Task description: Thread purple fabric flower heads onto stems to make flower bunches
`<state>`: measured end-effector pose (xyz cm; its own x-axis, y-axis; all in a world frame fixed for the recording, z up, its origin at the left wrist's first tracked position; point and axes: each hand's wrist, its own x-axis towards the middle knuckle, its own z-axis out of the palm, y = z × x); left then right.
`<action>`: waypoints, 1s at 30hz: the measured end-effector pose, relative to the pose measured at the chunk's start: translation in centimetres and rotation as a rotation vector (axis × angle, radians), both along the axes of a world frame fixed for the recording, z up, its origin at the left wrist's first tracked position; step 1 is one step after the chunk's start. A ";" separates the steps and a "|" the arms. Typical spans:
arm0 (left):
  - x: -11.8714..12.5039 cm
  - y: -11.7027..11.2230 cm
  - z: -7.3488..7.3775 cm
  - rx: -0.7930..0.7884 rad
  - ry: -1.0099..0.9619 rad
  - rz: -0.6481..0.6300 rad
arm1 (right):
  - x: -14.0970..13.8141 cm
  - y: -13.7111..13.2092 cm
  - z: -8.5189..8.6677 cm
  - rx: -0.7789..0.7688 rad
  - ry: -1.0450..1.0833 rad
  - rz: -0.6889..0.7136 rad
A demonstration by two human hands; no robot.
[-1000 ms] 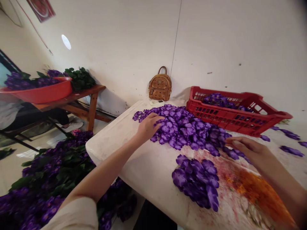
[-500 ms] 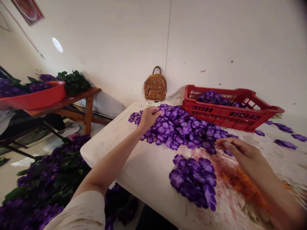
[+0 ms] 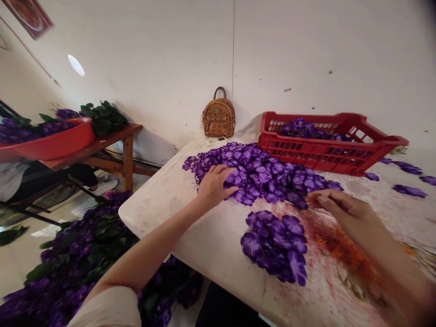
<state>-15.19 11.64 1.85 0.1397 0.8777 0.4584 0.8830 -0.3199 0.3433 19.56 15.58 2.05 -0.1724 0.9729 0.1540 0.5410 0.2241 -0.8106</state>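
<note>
Spreading over a large heap of purple fabric petals [image 3: 262, 175] in the middle of the white counter [image 3: 160, 213], the left hand [image 3: 214, 186] pressed into the heap's near edge, its grip open with the fingers apart. The right hand [image 3: 340, 209] reached the heap's opposite edge, its fingertips [image 3: 315, 197] drawn close together; whether that grip clamped a petal could not be told. A smaller petal pile [image 3: 274, 245] sat nearer the counter's front edge, beside an orange stain [image 3: 344, 250]. A red plastic crate [image 3: 323, 147] holding more petals stood at the counter's far end, near a tan backpack [image 3: 218, 119] and a remote control [image 3: 215, 141]. Purple flowers with green leaves [image 3: 78, 245] lay below the counter.
</note>
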 end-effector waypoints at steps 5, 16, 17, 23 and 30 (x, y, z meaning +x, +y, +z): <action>-2.1 3.8 -0.8 -0.065 0.103 -0.003 | -0.2 0.0 -0.1 -0.003 0.019 0.010; -2.6 11.8 2.2 -0.063 -0.368 -0.117 | -0.7 -0.2 0.0 0.036 -0.024 0.032; -3.1 11.8 2.5 -0.102 -0.404 -0.172 | -0.7 -0.3 0.1 0.041 -0.025 0.029; -10.7 5.9 3.1 -0.168 -0.398 0.319 | -0.3 -0.7 0.6 0.023 -0.066 -0.015; -12.6 -1.9 -0.6 -0.392 -0.258 0.507 | -0.3 -0.1 -0.8 0.003 -0.068 -0.037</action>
